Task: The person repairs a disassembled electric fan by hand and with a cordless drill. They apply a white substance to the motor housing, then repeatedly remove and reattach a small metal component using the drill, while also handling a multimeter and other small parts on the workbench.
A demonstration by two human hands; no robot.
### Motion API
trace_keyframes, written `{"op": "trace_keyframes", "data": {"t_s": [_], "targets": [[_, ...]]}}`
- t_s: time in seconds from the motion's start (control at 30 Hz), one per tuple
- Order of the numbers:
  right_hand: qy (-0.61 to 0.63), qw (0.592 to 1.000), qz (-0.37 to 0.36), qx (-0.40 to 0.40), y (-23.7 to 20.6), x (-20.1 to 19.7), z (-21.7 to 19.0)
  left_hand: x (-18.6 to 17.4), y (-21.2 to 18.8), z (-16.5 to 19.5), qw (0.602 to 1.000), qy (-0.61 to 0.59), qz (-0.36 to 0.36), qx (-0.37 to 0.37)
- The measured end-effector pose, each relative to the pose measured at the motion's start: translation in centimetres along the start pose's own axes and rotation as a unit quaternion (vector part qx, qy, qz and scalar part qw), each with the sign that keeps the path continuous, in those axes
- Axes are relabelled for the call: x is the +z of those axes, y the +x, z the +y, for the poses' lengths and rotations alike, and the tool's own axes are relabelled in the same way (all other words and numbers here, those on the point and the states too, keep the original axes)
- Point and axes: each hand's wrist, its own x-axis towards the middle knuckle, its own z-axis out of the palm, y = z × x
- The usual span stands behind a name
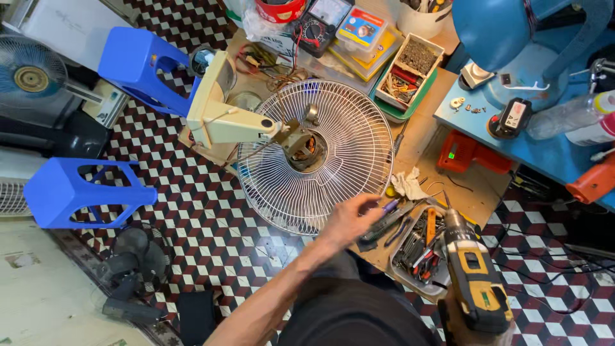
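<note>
Cordless drill [477,282], yellow and black, at 5 o'clock and nearest the lens, bit upward. The right hand [453,322] shows only at the bottom edge, its fingers clenched round the drill's grip.

Fan grille [339,186], a round wire guard lying flat at the centre, half on the wooden counter [419,131] and half over the checkered floor [205,211]. The bare motor [306,144] sits at its hub.

Cream fan body [218,115], at 10 o'clock from the grille, joined to the motor by a bracket and tilted away from it.

Two blue stools [138,64], at 10 and 9 o'clock, lie tipped over on the floor.

Tool tray [400,272], at 4 o'clock, just left of the drill, holds mixed hand tools.

Left hand [351,219], at 6 o'clock from the grille's hub, reaches across the grille's lower rim to the loose tools beside the tray. Its fingers curl about the purple-handled screwdriver [389,206]; whether they have closed on it cannot be told.

White rag [407,184], just above the screwdriver, touches the grille's right rim.

Step in hand, as judged: choosing a hand tool for the opened fan while the drill is held clear. Lifting the screwdriver calls for a firm pinch on its handle, free of the neighbouring pliers.
</note>
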Motion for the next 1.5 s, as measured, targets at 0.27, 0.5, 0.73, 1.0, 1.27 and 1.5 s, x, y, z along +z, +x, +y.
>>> {"op": "trace_keyframes", "data": {"t_s": [0.27, 0.5, 0.73, 1.0, 1.27, 1.5], "targets": [[0.108, 0.993, -0.027, 0.046, 5.8, 1.1, -5.5, -21.5, 6.6, 5.4, 0.963, 0.112, 0.227, 0.093], [0.209, 0.924, 0.016, 0.319, 7.0, 4.4, -10.6, -23.3, 18.7, -2.0, 0.954, 0.295, 0.000, -0.053], [0.197, 0.901, 0.073, 0.378, 8.0, 7.2, -14.8, -20.9, 22.5, -4.2, 0.902, 0.378, -0.179, -0.102], [0.241, 0.884, 0.115, 0.384, 8.5, 11.0, -18.2, -21.1, 18.8, -4.2, 0.947, 0.252, -0.164, -0.112], [0.358, 0.851, 0.087, 0.374, 9.6, 12.3, -18.2, -21.0, 20.3, -5.1, 0.964, 0.217, -0.128, -0.091], [0.322, 0.872, 0.001, 0.370, 10.9, 11.8, -17.5, -19.8, 20.9, -4.0, 0.956, 0.181, -0.150, -0.174]]}}
